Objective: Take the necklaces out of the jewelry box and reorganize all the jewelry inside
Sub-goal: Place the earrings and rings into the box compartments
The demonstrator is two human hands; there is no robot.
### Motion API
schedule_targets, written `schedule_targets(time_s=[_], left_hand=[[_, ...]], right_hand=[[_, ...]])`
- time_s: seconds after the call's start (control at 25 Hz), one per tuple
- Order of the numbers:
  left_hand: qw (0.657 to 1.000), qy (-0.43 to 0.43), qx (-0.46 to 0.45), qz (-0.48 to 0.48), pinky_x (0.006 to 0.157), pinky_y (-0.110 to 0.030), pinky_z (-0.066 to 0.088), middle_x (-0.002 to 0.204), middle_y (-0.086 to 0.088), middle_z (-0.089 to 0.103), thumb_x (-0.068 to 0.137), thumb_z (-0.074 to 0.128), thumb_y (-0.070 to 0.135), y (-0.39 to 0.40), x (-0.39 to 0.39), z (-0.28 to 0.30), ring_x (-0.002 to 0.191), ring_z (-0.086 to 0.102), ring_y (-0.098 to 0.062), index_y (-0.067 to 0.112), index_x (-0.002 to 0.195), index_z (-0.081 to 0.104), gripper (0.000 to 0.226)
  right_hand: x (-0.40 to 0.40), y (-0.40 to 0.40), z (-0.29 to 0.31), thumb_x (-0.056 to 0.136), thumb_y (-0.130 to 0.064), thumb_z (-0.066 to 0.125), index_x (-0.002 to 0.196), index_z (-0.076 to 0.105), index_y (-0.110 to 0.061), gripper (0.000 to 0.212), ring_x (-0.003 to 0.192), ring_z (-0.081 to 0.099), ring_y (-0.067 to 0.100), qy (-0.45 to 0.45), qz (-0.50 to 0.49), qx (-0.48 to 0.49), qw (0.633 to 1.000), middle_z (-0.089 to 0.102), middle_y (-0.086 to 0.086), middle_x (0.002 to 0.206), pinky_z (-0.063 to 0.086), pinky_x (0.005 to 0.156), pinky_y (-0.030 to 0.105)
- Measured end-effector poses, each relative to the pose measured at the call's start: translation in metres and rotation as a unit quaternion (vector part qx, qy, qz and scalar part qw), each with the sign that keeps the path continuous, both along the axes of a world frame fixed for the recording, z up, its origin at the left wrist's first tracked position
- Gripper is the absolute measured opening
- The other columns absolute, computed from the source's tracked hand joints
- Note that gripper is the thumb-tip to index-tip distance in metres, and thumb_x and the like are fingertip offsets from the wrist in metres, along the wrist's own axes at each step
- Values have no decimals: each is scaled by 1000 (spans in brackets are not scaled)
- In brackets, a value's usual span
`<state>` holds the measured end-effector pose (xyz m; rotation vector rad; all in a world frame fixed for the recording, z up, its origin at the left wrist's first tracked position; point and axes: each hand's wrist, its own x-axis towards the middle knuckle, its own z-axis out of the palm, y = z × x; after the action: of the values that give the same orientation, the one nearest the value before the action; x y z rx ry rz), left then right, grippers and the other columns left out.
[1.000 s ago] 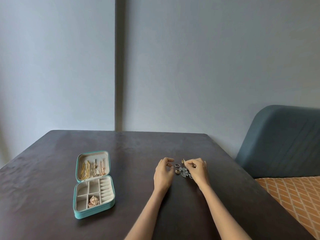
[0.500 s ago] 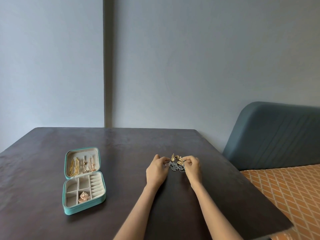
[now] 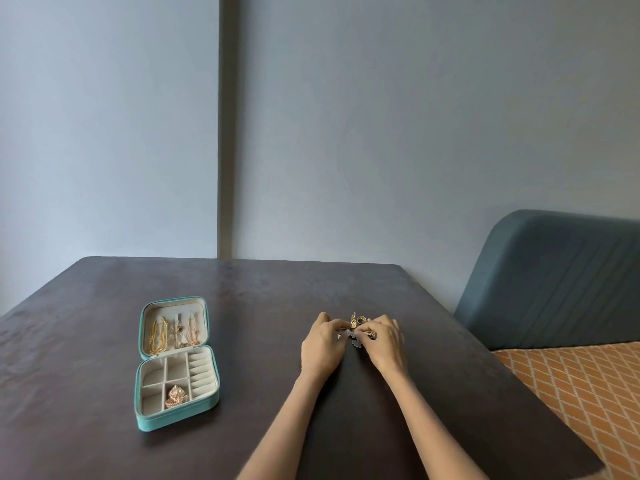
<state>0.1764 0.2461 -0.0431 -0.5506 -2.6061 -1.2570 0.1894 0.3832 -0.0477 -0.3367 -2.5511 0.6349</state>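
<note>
The dark desk (image 3: 104, 341) carries everything, with a blue padded headboard (image 3: 554, 282) and an orange quilted bed (image 3: 581, 393) off to the right of the fingers. Well to the left of the fingers lies the open teal jewelry box (image 3: 176, 362), its lid flat on the desk; necklaces (image 3: 173, 332) hang inside the lid, and a rose-gold piece (image 3: 176, 396) sits in one near compartment of the tray. The left hand (image 3: 322, 344) and right hand (image 3: 384, 341) meet over a small jewelry pile (image 3: 356, 329) of gold and silver pieces. Both sets of fingers curl in and pinch at the pile; which piece each holds is too small to tell.
</note>
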Motion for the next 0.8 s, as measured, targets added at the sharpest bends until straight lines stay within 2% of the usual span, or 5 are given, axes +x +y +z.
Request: schedule_targets(time_s=[0.12,0.2,0.48,0.6,0.8], left_hand=[[999,25,18,-17,73,-23,38,102,10,50,90,56,28,0,-2,-2,102,43,-8,27,111,66,24],[998,35,39,-30,75,-19,35,105,12,58,90,58,30,1,-3,-3,96,42,-7,27,110,67,22],[985,-56,158,-40,78,-24,49,76,6,70,85,62,16,-3,-4,-5,75,65,-7,22,97,71,16],[981,-70,178,-28,77,-23,50,73,5,72,82,64,13,-4,-3,-4,71,67,-6,21,92,69,14],[959,-85,270,7,70,-26,47,75,2,70,85,61,9,-8,-2,-2,65,62,-5,23,78,52,18]], right_hand=[[2,-1,1,78,-25,74,85,75,-21,8,86,52,21,91,33,-29,995,64,-3,84,43,72,32],[5,-2,0,78,-19,73,87,75,-19,9,82,53,16,107,65,-74,989,63,-10,77,43,69,25],[12,-5,2,79,-12,71,86,74,-31,20,74,62,3,97,122,-162,974,64,-8,79,44,69,7],[14,-8,5,82,-13,69,80,66,-42,29,78,63,1,108,125,-178,970,68,-11,81,47,69,13],[10,-2,-4,84,-6,60,84,68,-23,19,82,66,22,129,11,-154,980,70,-3,87,53,74,36]])
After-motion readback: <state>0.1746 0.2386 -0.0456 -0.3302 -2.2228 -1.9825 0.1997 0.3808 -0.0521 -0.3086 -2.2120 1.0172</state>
